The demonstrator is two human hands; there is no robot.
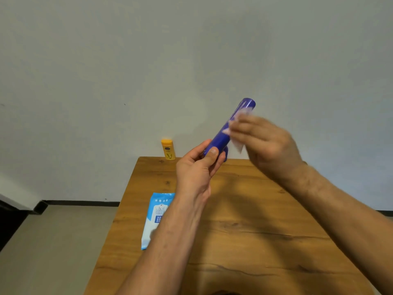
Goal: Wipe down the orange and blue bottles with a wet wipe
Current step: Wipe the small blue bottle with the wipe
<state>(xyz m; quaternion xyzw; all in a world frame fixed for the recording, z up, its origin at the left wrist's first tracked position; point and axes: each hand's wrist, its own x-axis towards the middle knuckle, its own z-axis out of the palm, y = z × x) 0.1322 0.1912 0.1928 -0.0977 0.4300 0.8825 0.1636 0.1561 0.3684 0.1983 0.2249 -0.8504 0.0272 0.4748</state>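
Two hands hold blue bottle [221, 137] and wipe [238, 143] above table [255, 231].

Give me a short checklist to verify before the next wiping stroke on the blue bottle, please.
1. Left hand grips the blue bottle at its lower end: ok.
2. Right hand presses the wet wipe on the bottle: ok.
3. Bottle held above the table: ok.
4. Orange bottle upright at the far edge: ok.
5. Wipes pack within reach: ok.
6. Bottle cap closed: cannot tell.
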